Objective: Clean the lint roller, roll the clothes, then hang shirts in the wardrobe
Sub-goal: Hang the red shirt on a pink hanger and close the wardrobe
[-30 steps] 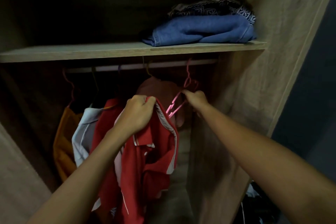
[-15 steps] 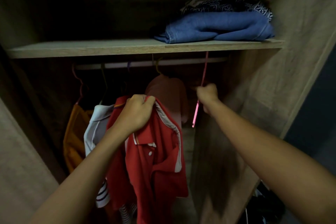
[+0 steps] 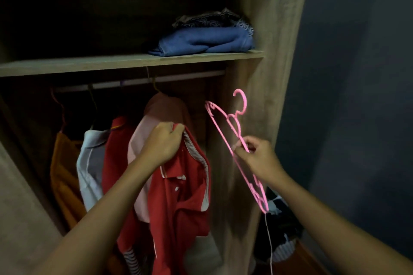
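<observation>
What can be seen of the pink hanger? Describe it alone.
The pink hanger is thin and looks plastic, with a curled hook and small loops at both ends. It carries no garment, is off the rail and slants steeply beside the wardrobe's right wall. Only the right hand pinches it, below the hook.

matt wood wardrobe (image 3: 270,29), plastic hanger (image 3: 232,127)

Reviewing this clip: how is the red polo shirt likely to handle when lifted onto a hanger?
Probably floppy: the red polo shirt droops in folds below the left hand gripping its collar. Likely light, since one hand carries it all. Its open collar may sag off the thin pink hanger in the right hand.
</observation>
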Demonstrator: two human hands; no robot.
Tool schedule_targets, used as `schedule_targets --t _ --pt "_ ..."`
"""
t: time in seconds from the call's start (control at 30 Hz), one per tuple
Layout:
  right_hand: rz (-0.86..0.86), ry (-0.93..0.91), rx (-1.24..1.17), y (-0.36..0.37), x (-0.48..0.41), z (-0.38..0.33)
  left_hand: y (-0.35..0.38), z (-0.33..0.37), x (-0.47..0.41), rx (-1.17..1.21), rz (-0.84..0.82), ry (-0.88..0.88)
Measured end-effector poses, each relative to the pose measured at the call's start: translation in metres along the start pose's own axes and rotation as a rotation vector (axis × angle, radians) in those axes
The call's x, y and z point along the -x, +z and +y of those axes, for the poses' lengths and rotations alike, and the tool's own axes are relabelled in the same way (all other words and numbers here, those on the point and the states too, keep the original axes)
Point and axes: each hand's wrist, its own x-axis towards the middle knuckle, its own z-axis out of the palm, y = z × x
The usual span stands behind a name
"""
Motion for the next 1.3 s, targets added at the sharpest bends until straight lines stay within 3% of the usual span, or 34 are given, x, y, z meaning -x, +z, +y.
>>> schedule_targets --t 0.2,0.4,0.53,0.67,0.8,0.93,1.07,1.17,1.3 --pt "0.226 0.08 -0.059 -0.031 0.048 0.021 0.02 0.034 0.02 0.009 -0.05 0.072" --pt "0.315 -0.027 -0.181 -0.071 0.078 0.016 0.029 0.077 0.039 -0.015 -0.032 0.071" --pt "0.235 -0.026 -0.291 -0.107 0.093 0.004 0.037 0.112 0.055 -0.016 -0.019 0.055" --pt "0.264 -0.013 -0.448 -0.142 0.103 -0.02 0.048 0.153 0.075 -0.015 -0.031 0.072" --pt "0.246 -0.128 -0.739 -0.179 0.124 -0.06 0.057 0.192 0.092 0.014 -0.028 0.098" --pt "0.234 -0.265 -0.862 -0.207 0.139 -0.089 0.058 0.227 0.102 0.064 -0.078 0.179" --pt "0.295 -0.384 -0.798 -0.223 0.142 -0.11 0.051 0.264 0.108 0.119 -0.154 0.281" --pt "0.325 -0.456 -0.585 -0.229 0.141 -0.111 0.04 0.287 0.108 0.188 -0.214 0.331" --pt "0.205 -0.602 -0.25 -0.245 0.125 -0.086 0.009 0.295 0.106 0.149 -0.292 0.418"
